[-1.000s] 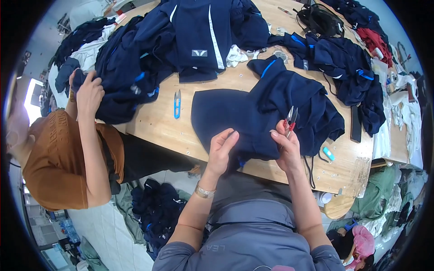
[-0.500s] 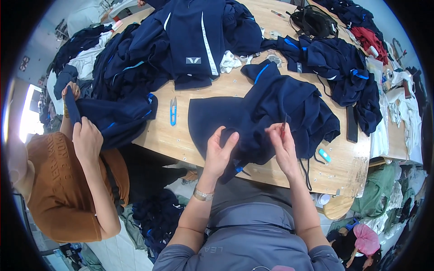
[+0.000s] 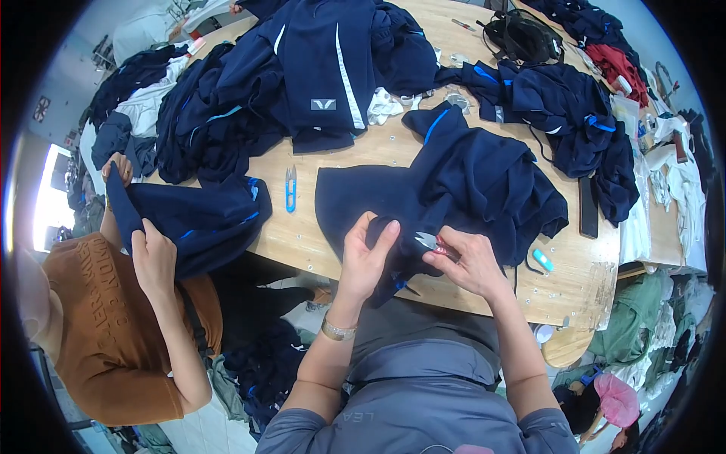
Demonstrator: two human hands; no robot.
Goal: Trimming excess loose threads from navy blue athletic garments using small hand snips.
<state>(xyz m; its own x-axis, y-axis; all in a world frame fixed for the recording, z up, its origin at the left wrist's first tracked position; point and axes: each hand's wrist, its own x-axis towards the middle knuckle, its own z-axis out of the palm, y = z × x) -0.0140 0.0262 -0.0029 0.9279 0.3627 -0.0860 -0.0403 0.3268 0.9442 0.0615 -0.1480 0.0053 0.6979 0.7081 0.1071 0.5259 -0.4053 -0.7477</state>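
A navy garment (image 3: pixel 484 178) with bright blue trim lies spread before me on the table. My left hand (image 3: pixel 366 253) pinches a folded edge of it between thumb and fingers, lifting that part a little. My right hand (image 3: pixel 463 259) is closed round red-handled thread snips (image 3: pixel 434 244). Their metal blades point left, toward the cloth at my left hand, and look slightly parted. Whether the blades touch a thread is too small to tell.
Blue thread snips (image 3: pixel 290 189) lie left of the garment. A heap of navy garments (image 3: pixel 227 98) covers the far left; more navy clothes (image 3: pixel 563 106), a dark phone-like slab (image 3: pixel 587 208) and a turquoise piece (image 3: pixel 542 259) are right. A co-worker in brown (image 3: pixel 113 325) handles navy cloth at left.
My right hand has turned and moved down and left, bringing the snips' blades toward the cloth. My left hand stays nearly still. The co-worker's hands and cloth have shifted slightly.
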